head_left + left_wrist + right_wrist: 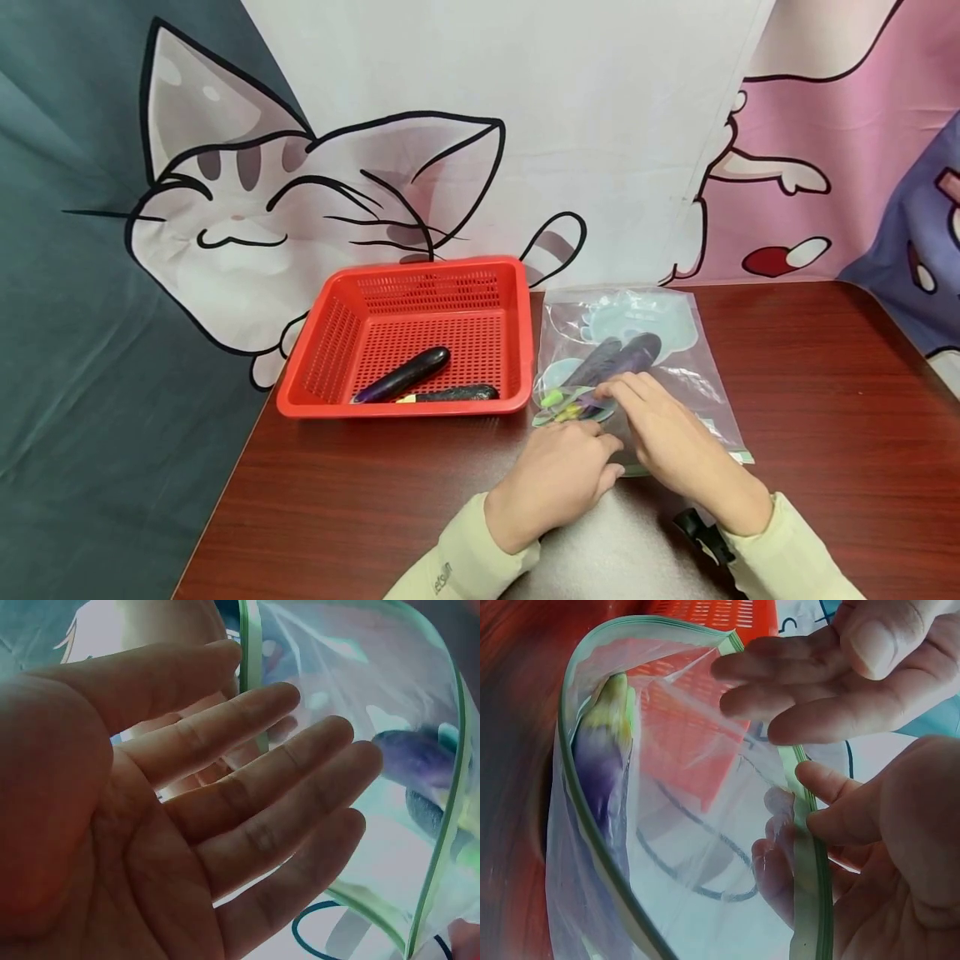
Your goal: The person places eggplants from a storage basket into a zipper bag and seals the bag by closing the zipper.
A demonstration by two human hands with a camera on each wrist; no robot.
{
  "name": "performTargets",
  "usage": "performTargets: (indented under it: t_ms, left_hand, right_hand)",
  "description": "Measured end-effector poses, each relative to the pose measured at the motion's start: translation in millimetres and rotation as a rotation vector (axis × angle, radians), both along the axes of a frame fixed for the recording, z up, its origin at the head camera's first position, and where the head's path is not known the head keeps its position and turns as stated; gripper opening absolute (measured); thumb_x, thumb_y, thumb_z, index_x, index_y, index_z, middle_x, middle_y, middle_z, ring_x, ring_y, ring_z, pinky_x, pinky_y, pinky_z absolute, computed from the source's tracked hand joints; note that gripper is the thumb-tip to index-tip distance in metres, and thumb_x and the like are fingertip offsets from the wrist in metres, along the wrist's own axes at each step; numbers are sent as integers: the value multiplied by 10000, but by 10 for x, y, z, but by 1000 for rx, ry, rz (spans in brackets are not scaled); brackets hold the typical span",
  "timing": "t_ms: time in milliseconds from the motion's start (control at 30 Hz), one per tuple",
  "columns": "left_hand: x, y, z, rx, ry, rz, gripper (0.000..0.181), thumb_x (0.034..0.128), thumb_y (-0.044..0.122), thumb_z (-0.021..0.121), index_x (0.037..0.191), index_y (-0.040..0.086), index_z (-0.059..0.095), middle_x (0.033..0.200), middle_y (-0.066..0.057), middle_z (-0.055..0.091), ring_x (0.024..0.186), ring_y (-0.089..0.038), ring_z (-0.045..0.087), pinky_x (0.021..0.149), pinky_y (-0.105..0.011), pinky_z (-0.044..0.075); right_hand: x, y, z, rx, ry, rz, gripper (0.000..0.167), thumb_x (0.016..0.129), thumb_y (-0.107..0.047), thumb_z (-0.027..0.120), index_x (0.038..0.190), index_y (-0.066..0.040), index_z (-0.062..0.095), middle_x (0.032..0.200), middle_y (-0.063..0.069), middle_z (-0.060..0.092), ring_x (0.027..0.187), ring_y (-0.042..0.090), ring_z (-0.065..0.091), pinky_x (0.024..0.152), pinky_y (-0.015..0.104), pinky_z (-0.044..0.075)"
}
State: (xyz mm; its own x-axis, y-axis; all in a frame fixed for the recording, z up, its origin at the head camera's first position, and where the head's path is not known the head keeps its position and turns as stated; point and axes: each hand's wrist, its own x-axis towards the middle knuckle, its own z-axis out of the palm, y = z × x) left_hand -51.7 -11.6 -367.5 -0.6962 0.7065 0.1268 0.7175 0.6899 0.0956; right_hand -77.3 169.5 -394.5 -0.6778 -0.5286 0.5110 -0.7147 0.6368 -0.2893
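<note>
A red-brown table (300,508) bears the zip bag (705,392), eggplants (637,354) inside, right of the basket (405,410); the right hand (667,433) pinches the bag's edge; the left hand (557,473), fingers straight, grips nothing; a steady pinch should hold the mouth wide.

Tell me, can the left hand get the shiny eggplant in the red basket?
Probably yes: the left hand holds nothing, and nothing covers the shiny eggplant. Only the red basket's near rim seems in the way.
</note>
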Motion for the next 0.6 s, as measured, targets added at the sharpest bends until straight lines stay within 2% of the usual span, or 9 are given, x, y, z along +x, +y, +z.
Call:
performTargets:
  t_ms: [233, 300, 467, 600]
  left_hand:
    - [-1, -80, 45, -4, 20, 19, 155, 943, 343, 669, 1025, 240, 751, 899, 84, 684, 849, -82, 673, 690, -268, 517]
    - [-16, -106, 58, 3, 26, 3, 161, 945, 335, 667, 1039, 234, 752, 908, 86, 687, 842, -79, 671, 688, -262, 515]
    - [-71, -165, 97, 25, -22, -62, 171, 957, 304, 661, 1076, 232, 759, 962, 96, 700, 853, -56, 666, 686, -226, 513]
    - [-102, -222, 124, 58, -28, -73, 174, 963, 293, 649, 1079, 231, 764, 993, 109, 713, 862, -33, 666, 686, -207, 513]
  right_hand:
    - [7, -6, -24, -8, 16, 2, 412, 793, 174, 467, 1110, -43, 615, 1101, 15, 614, 997, 189, 573, 848, 307, 446]
    - [11, -6, -28, -7, 15, 1, 418, 788, 177, 466, 1109, -44, 616, 1102, 11, 614, 999, 187, 572, 852, 303, 442]
    - [6, -3, -21, -7, 20, 2, 430, 783, 185, 462, 1114, -45, 612, 1109, 6, 610, 998, 178, 566, 849, 291, 438]
    - [0, -8, -18, -10, 28, 12, 433, 779, 185, 461, 1117, -41, 610, 1111, 9, 610, 999, 179, 567, 846, 288, 439]
